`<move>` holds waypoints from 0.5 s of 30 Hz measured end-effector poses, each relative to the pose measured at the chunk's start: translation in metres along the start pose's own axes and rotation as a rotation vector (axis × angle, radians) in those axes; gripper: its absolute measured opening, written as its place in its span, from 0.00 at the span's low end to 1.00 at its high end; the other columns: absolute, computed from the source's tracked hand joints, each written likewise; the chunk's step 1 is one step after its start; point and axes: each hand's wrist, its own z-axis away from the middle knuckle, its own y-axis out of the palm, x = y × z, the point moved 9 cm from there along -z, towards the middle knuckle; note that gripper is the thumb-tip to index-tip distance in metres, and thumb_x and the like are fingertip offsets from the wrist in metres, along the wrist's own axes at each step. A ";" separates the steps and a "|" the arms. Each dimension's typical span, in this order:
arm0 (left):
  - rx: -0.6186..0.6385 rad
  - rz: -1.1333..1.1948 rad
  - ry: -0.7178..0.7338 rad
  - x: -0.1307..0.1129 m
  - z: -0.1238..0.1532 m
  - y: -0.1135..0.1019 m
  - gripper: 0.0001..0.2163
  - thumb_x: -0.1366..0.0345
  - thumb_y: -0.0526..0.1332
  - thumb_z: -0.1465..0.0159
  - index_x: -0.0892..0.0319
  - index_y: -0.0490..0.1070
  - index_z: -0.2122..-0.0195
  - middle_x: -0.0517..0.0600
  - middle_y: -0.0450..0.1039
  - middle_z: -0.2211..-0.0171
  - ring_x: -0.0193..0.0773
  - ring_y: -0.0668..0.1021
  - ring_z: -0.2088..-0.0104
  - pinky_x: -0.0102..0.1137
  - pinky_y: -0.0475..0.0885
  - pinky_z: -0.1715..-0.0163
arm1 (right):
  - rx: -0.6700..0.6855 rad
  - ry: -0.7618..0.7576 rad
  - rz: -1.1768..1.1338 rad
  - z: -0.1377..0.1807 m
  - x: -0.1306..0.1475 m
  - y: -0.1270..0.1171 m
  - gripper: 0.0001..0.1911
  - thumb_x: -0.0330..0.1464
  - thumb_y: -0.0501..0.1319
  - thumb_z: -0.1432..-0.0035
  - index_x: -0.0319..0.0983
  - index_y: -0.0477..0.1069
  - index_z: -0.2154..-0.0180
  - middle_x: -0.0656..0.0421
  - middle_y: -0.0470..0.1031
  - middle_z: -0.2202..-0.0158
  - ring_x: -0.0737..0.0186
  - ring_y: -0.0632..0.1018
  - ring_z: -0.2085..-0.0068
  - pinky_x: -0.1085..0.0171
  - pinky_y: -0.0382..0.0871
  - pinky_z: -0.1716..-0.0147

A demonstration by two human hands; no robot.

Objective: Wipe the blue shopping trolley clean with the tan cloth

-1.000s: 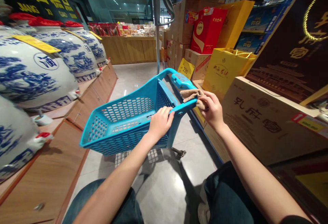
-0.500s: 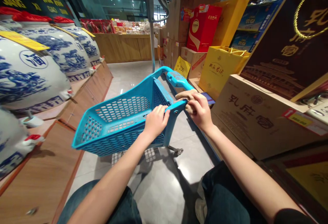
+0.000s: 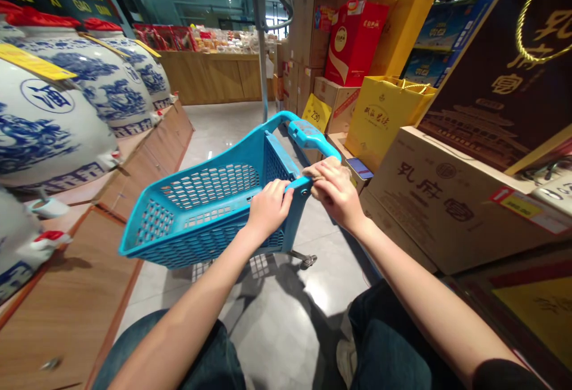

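Note:
A blue plastic shopping cart (image 3: 192, 250) stands before me, its perforated basket pointing left. My left hand (image 3: 269, 206) is closed over the basket's near top rim, close to the handle end. A beige cloth (image 3: 318, 169) is bunched under my right hand (image 3: 338, 190), whose fingers press it around the near corner of the cart's handle (image 3: 308, 135). The cloth is partly hidden by the fingers. On the floor below, one cart wheel (image 3: 308, 260) shows.
Large blue-and-white jars (image 3: 58, 113) line a wooden cabinet (image 3: 75, 259) on the left. Cardboard boxes (image 3: 415, 199), a yellow gift bag (image 3: 384, 119) and a red box (image 3: 355, 44) are stacked at right. A grey pole (image 3: 263, 74) rises behind the cart.
My right hand and the cloth have shifted slightly left along the cart's handle corner. My left hand keeps its hold on the rim. The view has moved a little.

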 end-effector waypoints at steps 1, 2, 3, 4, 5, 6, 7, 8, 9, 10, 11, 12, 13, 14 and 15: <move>0.000 -0.004 0.000 0.000 0.000 0.000 0.19 0.57 0.45 0.23 0.59 0.73 0.50 0.55 0.79 0.56 0.44 0.80 0.52 0.33 0.74 0.57 | 0.049 -0.060 -0.005 0.000 0.009 0.006 0.07 0.28 0.61 0.32 0.41 0.78 0.56 0.49 0.77 0.39 0.51 0.74 0.34 0.49 0.70 0.35; 0.002 -0.005 0.002 0.000 0.000 0.000 0.19 0.57 0.45 0.22 0.59 0.73 0.50 0.55 0.79 0.56 0.44 0.80 0.52 0.34 0.74 0.57 | 0.089 -0.109 -0.004 -0.001 0.014 0.010 0.07 0.29 0.61 0.32 0.41 0.78 0.56 0.49 0.77 0.39 0.52 0.73 0.34 0.50 0.70 0.34; 0.005 -0.004 0.004 0.000 -0.001 0.000 0.19 0.57 0.45 0.22 0.60 0.73 0.50 0.55 0.79 0.56 0.44 0.80 0.52 0.34 0.74 0.57 | 0.107 -0.136 0.003 -0.002 0.014 0.010 0.07 0.29 0.61 0.32 0.41 0.78 0.57 0.49 0.77 0.39 0.52 0.74 0.34 0.50 0.69 0.34; 0.010 -0.003 0.006 0.000 -0.001 0.000 0.19 0.57 0.45 0.22 0.60 0.73 0.49 0.55 0.79 0.55 0.44 0.80 0.52 0.34 0.74 0.57 | 0.103 -0.136 0.017 -0.004 0.010 0.007 0.06 0.29 0.62 0.32 0.41 0.78 0.57 0.50 0.78 0.40 0.52 0.74 0.34 0.49 0.69 0.35; 0.016 -0.002 0.009 0.000 -0.001 0.001 0.18 0.57 0.46 0.22 0.59 0.73 0.49 0.55 0.79 0.55 0.44 0.80 0.51 0.33 0.75 0.57 | 0.081 -0.117 0.034 -0.006 0.003 0.002 0.05 0.30 0.63 0.32 0.41 0.78 0.58 0.50 0.79 0.41 0.51 0.74 0.35 0.48 0.70 0.35; 0.024 -0.002 0.012 0.000 -0.002 0.001 0.18 0.58 0.46 0.23 0.59 0.73 0.49 0.55 0.79 0.55 0.44 0.80 0.51 0.33 0.75 0.57 | 0.050 -0.084 0.051 -0.008 -0.005 -0.004 0.04 0.31 0.63 0.33 0.41 0.78 0.58 0.50 0.79 0.42 0.51 0.74 0.35 0.47 0.70 0.36; 0.033 -0.003 0.016 0.000 -0.002 0.002 0.18 0.58 0.46 0.23 0.59 0.73 0.48 0.55 0.79 0.55 0.44 0.80 0.51 0.33 0.75 0.57 | 0.016 -0.042 0.064 -0.009 -0.012 -0.009 0.04 0.31 0.63 0.33 0.41 0.77 0.58 0.50 0.80 0.43 0.50 0.75 0.35 0.46 0.71 0.36; 0.039 -0.005 0.019 0.000 -0.002 0.002 0.18 0.58 0.46 0.23 0.59 0.73 0.48 0.55 0.79 0.55 0.44 0.80 0.52 0.33 0.75 0.57 | -0.016 0.004 0.072 -0.010 -0.017 -0.013 0.04 0.31 0.63 0.33 0.41 0.77 0.58 0.49 0.80 0.43 0.49 0.75 0.35 0.45 0.72 0.37; 0.044 -0.007 0.022 -0.001 -0.002 0.003 0.17 0.58 0.46 0.23 0.58 0.73 0.48 0.54 0.79 0.55 0.43 0.80 0.52 0.33 0.75 0.58 | -0.042 0.039 0.074 -0.009 -0.019 -0.014 0.05 0.31 0.63 0.33 0.41 0.77 0.57 0.48 0.80 0.43 0.49 0.75 0.36 0.46 0.72 0.38; 0.045 -0.009 0.024 -0.001 -0.001 0.003 0.17 0.58 0.46 0.23 0.58 0.73 0.48 0.54 0.79 0.55 0.43 0.80 0.52 0.33 0.75 0.58 | -0.054 0.056 0.073 -0.008 -0.016 -0.013 0.06 0.31 0.62 0.33 0.41 0.77 0.57 0.48 0.79 0.43 0.49 0.75 0.35 0.46 0.72 0.38; 0.043 -0.012 0.024 -0.001 -0.001 0.003 0.17 0.58 0.46 0.23 0.58 0.73 0.48 0.54 0.79 0.55 0.43 0.80 0.52 0.33 0.74 0.59 | -0.044 0.049 0.070 -0.007 -0.011 -0.009 0.06 0.30 0.61 0.32 0.41 0.77 0.56 0.48 0.79 0.42 0.49 0.74 0.35 0.46 0.72 0.38; 0.038 -0.015 0.025 -0.001 -0.001 0.003 0.17 0.58 0.46 0.23 0.58 0.73 0.49 0.54 0.79 0.55 0.43 0.80 0.52 0.33 0.74 0.59 | -0.010 0.019 0.064 -0.006 -0.002 -0.003 0.07 0.30 0.60 0.32 0.41 0.77 0.56 0.48 0.78 0.41 0.50 0.74 0.35 0.46 0.72 0.37; 0.033 -0.018 0.025 -0.001 -0.001 0.003 0.17 0.58 0.46 0.22 0.58 0.73 0.49 0.54 0.79 0.55 0.43 0.80 0.52 0.33 0.74 0.59 | 0.038 -0.027 0.057 -0.005 0.006 0.004 0.08 0.29 0.59 0.31 0.42 0.77 0.56 0.50 0.78 0.40 0.51 0.75 0.35 0.47 0.71 0.36; 0.028 -0.020 0.026 -0.001 -0.001 0.003 0.18 0.58 0.46 0.22 0.58 0.73 0.49 0.54 0.78 0.55 0.44 0.80 0.52 0.33 0.74 0.59 | 0.089 -0.076 0.049 -0.005 0.013 0.010 0.09 0.29 0.58 0.30 0.43 0.77 0.56 0.51 0.78 0.40 0.53 0.75 0.35 0.48 0.70 0.35; 0.026 -0.020 0.026 -0.001 -0.001 0.002 0.18 0.58 0.46 0.22 0.58 0.72 0.49 0.55 0.78 0.55 0.44 0.80 0.52 0.33 0.74 0.59 | 0.124 -0.111 0.043 -0.005 0.016 0.013 0.09 0.29 0.58 0.30 0.43 0.77 0.55 0.52 0.78 0.40 0.54 0.75 0.35 0.48 0.69 0.34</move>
